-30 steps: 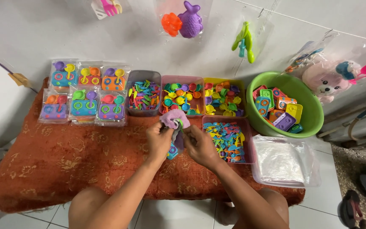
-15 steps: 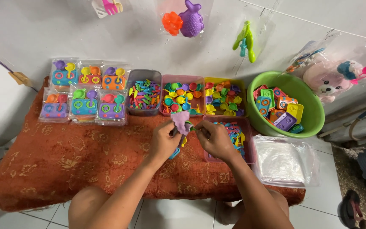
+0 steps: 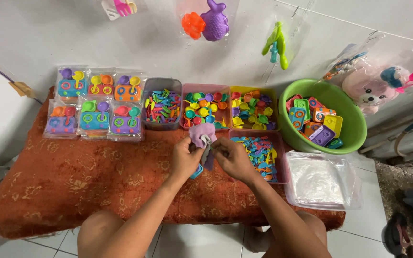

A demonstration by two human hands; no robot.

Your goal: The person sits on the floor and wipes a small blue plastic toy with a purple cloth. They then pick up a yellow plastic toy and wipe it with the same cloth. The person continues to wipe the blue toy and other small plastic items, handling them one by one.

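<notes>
Where the rust-red patterned cloth [image 3: 72, 181] covers the tabletop, the far left corner carries six sealed packs of toy stove sets [image 3: 94, 102], laid in two rows of three and touching one another. Just right of them stands a grey bin [image 3: 162, 104] full of small mixed-colour plastic utensils, and next to that a pink bin [image 3: 205, 104] of little cups and bowls. In front of the pink bin the left hand [image 3: 185, 160] is closed around a pale purple toy piece [image 3: 201, 134], which sticks up above the fingers, with a blue piece [image 3: 197, 171] showing under the palm; both are held just above the cloth near the middle of the tabletop. The right hand [image 3: 233, 158] meets it from the other side, fingers pinched narrow on a dark slim part [image 3: 208, 155] that hangs between the two hands; what that part is cannot be told. Behind the right hand sits a yellow bin [image 3: 253, 107] of more cups, and beside the right wrist a second pink bin [image 3: 264, 153] holds flat blue, orange and yellow pieces. Further right a green round basin [image 3: 350, 119] contains blocky toy stoves in several colours, and in front of it lies a stack of clear plastic bags [image 3: 321, 179] at the tabletop's edge. On the white wall above hang bagged toys, among them an orange and purple pair [image 3: 206, 21], a green one [image 3: 276, 43] and a pink plush animal [image 3: 371, 91].
</notes>
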